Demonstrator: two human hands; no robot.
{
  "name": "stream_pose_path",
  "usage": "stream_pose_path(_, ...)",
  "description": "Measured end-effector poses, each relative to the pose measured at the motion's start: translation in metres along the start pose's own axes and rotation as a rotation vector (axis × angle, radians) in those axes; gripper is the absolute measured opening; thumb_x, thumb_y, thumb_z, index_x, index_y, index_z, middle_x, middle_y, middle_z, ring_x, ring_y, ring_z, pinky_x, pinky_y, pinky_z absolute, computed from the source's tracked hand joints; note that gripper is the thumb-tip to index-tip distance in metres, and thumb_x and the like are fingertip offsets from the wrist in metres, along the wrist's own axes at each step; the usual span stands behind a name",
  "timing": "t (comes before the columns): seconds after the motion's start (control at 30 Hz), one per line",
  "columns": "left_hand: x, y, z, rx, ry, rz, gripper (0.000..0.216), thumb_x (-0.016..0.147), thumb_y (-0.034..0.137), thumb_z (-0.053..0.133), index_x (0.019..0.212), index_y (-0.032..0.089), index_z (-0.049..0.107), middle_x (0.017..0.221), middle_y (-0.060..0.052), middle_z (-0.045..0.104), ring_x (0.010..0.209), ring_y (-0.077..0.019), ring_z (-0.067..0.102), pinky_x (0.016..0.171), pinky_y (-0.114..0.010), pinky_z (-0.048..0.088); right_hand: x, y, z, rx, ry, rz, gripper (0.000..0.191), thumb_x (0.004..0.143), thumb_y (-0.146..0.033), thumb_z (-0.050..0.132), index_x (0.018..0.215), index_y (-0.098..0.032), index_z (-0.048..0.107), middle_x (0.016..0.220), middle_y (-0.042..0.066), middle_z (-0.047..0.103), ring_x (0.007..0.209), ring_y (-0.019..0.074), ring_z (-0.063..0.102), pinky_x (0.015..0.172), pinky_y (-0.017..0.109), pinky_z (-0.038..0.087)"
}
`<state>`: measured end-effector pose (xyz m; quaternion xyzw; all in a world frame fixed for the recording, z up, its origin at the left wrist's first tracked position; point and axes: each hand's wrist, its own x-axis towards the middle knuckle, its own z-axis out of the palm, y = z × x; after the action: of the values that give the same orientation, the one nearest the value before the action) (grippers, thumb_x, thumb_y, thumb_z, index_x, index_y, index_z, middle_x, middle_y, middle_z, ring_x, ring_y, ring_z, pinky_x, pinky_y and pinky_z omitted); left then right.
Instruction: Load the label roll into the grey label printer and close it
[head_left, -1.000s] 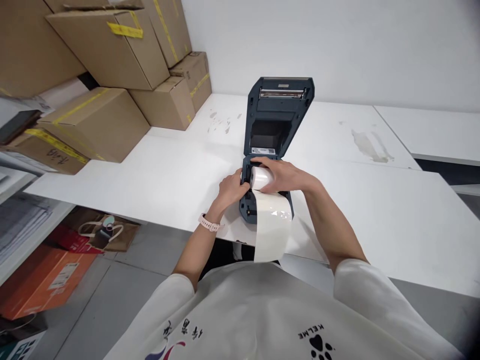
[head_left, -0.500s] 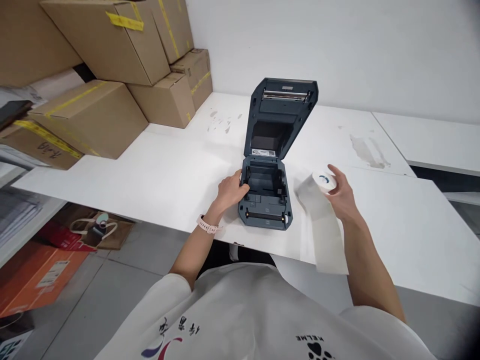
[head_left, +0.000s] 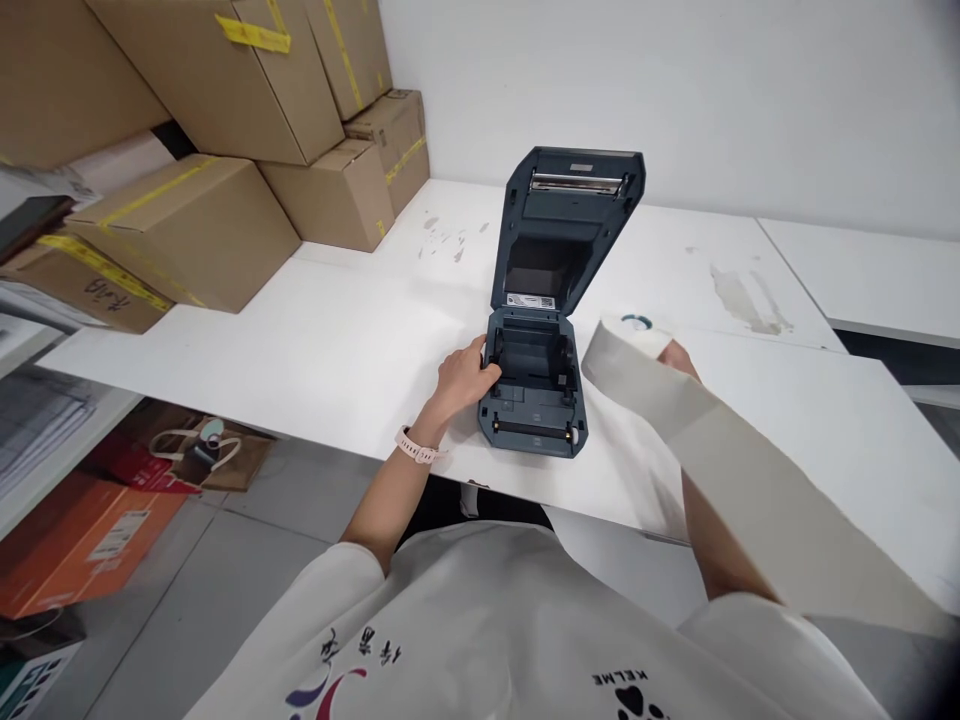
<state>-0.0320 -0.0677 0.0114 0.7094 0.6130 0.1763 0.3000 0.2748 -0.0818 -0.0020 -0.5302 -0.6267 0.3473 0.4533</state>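
A dark grey label printer (head_left: 534, 415) stands on the white table with its lid (head_left: 566, 215) raised. Its inner bay shows no roll. My left hand (head_left: 466, 376) grips the printer's left side wall, thumb over the rim. Right of the printer, my right hand (head_left: 679, 359) holds a roll of white label paper (head_left: 626, 335), blue core facing up. Most of that hand is hidden behind the paper. A long loose strip (head_left: 757, 490) runs from the roll across my right forearm to the lower right.
Cardboard boxes (head_left: 195, 225) with yellow tape are stacked at the back left of the white table (head_left: 390, 340). A white wall (head_left: 675, 90) rises behind. Below on the left are an orange box (head_left: 90, 535) and a paper bag (head_left: 247, 460) on the floor.
The paper roll has moved slightly left and up, nearer the printer. Its loose strip, earlier hanging over the table's front edge, now swings out to the right. My left hand stays on the printer.
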Motion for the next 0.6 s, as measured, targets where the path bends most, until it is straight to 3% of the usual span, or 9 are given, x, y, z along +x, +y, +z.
stream_pose_path(0.03, 0.0, 0.0, 0.0, -0.004, 0.001, -0.002, 0.067, 0.084, 0.025, 0.049, 0.15, 0.016, 0.053, 0.097, -0.009, 0.075, 0.093, -0.0292, 0.069, 0.082, -0.039, 0.05, 0.006, -0.02, 0.005, -0.021, -0.036, -0.048, 0.061, 0.066, -0.054, 0.086, 0.119, -0.029, 0.069, 0.126, 0.005, 0.074, 0.119, 0.0328, 0.068, 0.106, 0.045, 0.054)
stream_pose_path(0.13, 0.0, 0.0, 0.0, -0.011, 0.005, -0.001, 0.068, 0.084, 0.026, 0.05, 0.152, 0.015, 0.052, 0.099, -0.01, 0.076, 0.096, -0.0306, 0.069, 0.083, -0.039, 0.05, 0.026, -0.071, 0.026, -0.43, -0.19, -0.249, 0.072, 0.069, -0.053, 0.085, 0.132, -0.026, 0.063, 0.132, 0.01, 0.069, 0.116, 0.035, 0.066, 0.103, 0.05, 0.052)
stream_pose_path(0.23, 0.001, -0.003, 0.002, -0.021, 0.012, 0.008, 0.068, 0.084, 0.026, 0.05, 0.152, 0.015, 0.051, 0.099, -0.01, 0.076, 0.096, -0.0304, 0.069, 0.083, -0.039, 0.05, 0.044, -0.091, 0.05, -0.858, -0.327, -0.341, 0.07, 0.072, -0.057, 0.081, 0.132, -0.023, 0.065, 0.118, 0.014, 0.071, 0.104, 0.0377, 0.067, 0.097, 0.054, 0.05)
stream_pose_path(0.4, 0.003, -0.008, 0.005, -0.034, 0.009, 0.016, 0.069, 0.083, 0.025, 0.05, 0.152, 0.017, 0.051, 0.099, -0.009, 0.076, 0.092, -0.0285, 0.069, 0.079, -0.037, 0.049, 0.06, -0.067, 0.079, -1.092, -0.554, -0.317, 0.069, 0.078, -0.057, 0.075, 0.132, -0.016, 0.067, 0.113, 0.019, 0.071, 0.105, 0.0392, 0.067, 0.099, 0.052, 0.047)
stream_pose_path(0.6, 0.004, -0.011, 0.008, -0.069, 0.013, 0.027, 0.068, 0.083, 0.026, 0.049, 0.151, 0.016, 0.051, 0.093, -0.007, 0.074, 0.085, -0.0254, 0.067, 0.074, -0.034, 0.047, 0.051, -0.038, 0.081, -0.905, -0.499, -0.402, 0.072, 0.091, -0.063, 0.062, 0.143, -0.014, 0.06, 0.128, 0.022, 0.07, 0.123, 0.0421, 0.062, 0.11, 0.06, 0.039)
